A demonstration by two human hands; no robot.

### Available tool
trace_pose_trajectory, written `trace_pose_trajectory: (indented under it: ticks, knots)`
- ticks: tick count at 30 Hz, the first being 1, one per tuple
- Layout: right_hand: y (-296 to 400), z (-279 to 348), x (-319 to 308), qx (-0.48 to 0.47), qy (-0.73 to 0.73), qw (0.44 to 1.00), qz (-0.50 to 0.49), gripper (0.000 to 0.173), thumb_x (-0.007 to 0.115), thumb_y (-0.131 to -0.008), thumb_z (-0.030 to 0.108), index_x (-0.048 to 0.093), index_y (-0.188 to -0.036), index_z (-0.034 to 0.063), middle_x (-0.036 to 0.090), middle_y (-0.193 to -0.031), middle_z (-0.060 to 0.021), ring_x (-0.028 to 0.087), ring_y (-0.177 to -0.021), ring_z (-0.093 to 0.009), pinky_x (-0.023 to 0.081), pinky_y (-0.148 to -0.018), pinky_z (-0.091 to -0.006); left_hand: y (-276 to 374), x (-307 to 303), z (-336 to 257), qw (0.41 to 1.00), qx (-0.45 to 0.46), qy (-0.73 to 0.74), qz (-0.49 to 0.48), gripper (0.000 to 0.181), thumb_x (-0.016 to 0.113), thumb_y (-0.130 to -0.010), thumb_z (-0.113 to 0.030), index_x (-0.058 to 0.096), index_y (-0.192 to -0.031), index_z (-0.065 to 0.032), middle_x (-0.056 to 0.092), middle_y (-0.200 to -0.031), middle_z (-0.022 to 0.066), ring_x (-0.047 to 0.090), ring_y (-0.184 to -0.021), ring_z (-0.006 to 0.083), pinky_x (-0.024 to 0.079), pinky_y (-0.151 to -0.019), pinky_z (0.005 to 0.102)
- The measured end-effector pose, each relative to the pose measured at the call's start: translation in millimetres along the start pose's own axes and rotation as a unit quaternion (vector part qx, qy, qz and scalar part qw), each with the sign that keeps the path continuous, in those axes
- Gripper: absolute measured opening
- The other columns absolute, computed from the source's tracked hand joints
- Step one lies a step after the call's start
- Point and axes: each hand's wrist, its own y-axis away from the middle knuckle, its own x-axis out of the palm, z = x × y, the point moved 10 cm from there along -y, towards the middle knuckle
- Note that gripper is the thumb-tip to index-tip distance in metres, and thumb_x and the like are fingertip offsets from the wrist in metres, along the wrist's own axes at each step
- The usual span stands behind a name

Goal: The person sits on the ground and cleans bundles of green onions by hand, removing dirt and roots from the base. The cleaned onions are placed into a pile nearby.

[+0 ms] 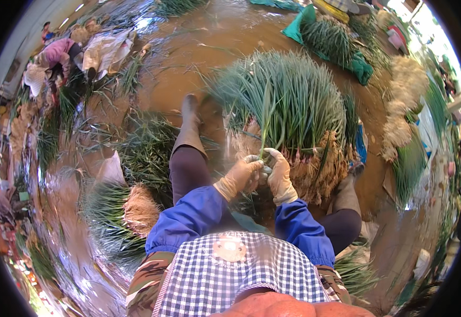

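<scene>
Both my hands wear pale gloves and meet in front of my body. The fingers of my left hand (241, 176) pinch the base of a single green-leaved allium plant (267, 115), its leaves pointing away from me. My right hand (281, 176) closes on the same base from the other side; the gloves hide its root end. Just beyond stands a large bundle of similar plants (293, 99), leaves away from me. Its tangled tan roots (313, 174) and pinkish stem bases face me, close beside my right hand.
Loose cut greens (147, 146) lie left of my booted leg (189, 126). Nearer sits another rooted bundle (115, 222). Wet brown floor (167, 71) surrounds them. More bundles (408, 166) line the right. A person (58, 57) bends over greens at far left.
</scene>
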Motion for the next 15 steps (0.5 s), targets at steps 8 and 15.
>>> trace_pose_trajectory:
  ticks: [8, 15]
  knots:
    - [30.0, 24.9, 5.8, -0.119, 0.050, 0.991, 0.028, 0.031, 0.042, -0.093, 0.030, 0.048, -0.068, 0.0121, 0.039, -0.051, 0.0017, 0.034, -0.043, -0.010, 0.031, -0.046, -0.0243, 13.5, -9.4, -26.4, 0.994, 0.018, -0.089, -0.061, 0.020, 0.052, -0.089, -0.015, 0.052, -0.103, -0.0002, 0.061, -0.078, 0.0085, 0.056, -0.061, 0.0144, 0.046, -0.054, 0.0265]
    - [69.0, -34.3, -37.4, -0.102, 0.780, 0.587, 0.193, 0.017, 0.054, -0.084, 0.025, 0.057, -0.087, 0.0081, 0.060, -0.087, -0.0147, 0.056, -0.078, -0.032, 0.046, -0.070, -0.0405, 28.3, -17.8, -118.8, 0.952, 0.247, 0.178, 0.008, 0.011, 0.050, -0.087, 0.000, 0.055, -0.096, 0.0004, 0.064, -0.086, 0.0147, 0.062, -0.068, 0.0183, 0.051, -0.058, 0.0253]
